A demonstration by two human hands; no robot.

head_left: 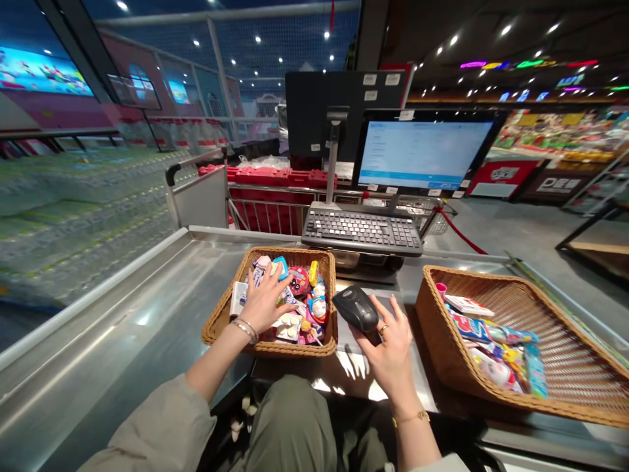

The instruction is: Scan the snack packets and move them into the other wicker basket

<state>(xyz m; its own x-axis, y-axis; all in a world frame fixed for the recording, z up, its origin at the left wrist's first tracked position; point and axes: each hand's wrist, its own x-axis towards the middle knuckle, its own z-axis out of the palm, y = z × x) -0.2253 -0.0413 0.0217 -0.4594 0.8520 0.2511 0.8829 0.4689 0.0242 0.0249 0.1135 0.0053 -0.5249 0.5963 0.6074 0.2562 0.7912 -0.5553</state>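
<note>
My left hand (268, 298) reaches into the smaller wicker basket (220, 319), its fingers spread over a heap of small packaged sweets and toys. Around the fingers lie a round red pack (298, 280), a yellow pack (313, 273) and a blue-and-white figure pack (317, 307). Whether the fingertips press on any one item is hard to make out. A black handheld barcode scanner (356, 307) is in my right hand (393, 347), between the two baskets, with its head pointing toward the smaller basket.
A larger wicker basket (442, 354) at the right holds several packaged goods. Behind the baskets stand a black keyboard (363, 229), a lit monitor (425, 154) and a second screen's dark back (314, 111). The metal counter (162, 328) has a raised rim. A cart (265, 210) stands beyond.
</note>
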